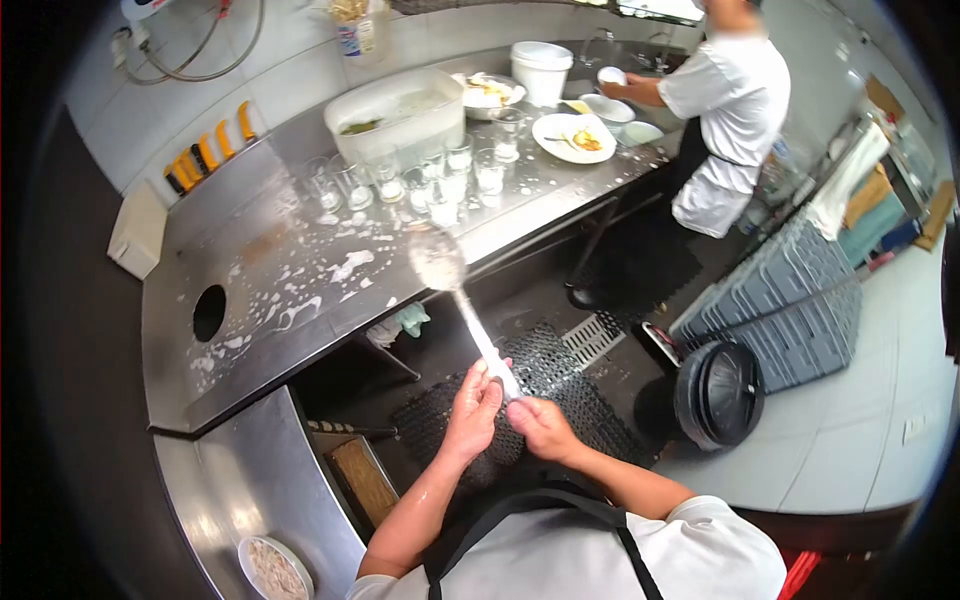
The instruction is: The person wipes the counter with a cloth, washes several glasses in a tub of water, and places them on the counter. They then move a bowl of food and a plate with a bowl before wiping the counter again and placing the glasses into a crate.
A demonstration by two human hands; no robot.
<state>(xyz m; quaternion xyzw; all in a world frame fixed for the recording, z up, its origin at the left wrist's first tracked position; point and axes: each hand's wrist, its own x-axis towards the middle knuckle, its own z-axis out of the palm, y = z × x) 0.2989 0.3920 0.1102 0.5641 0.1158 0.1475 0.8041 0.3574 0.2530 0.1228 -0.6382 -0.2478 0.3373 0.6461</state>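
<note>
A large metal serving spoon [437,262] with a wide oval bowl points away from me, its bowl overlapping the front edge of the steel counter [380,285] in this view. My left hand [472,418] is closed around the handle, thumb along it. Just below, my right hand [541,428] grips the handle's lower end. The two hands are close together in front of my apron. Beyond the spoon's bowl, several drinking glasses [388,184] stand on the foam-splashed counter.
Behind the glasses sits a white plastic tub [395,120]; a plate with food scraps [573,138] and a white bucket [541,75] are farther right. A co-worker [730,110] handles a bowl at the sink. Grey crates [770,300] and a black bin [720,395] stand on the right.
</note>
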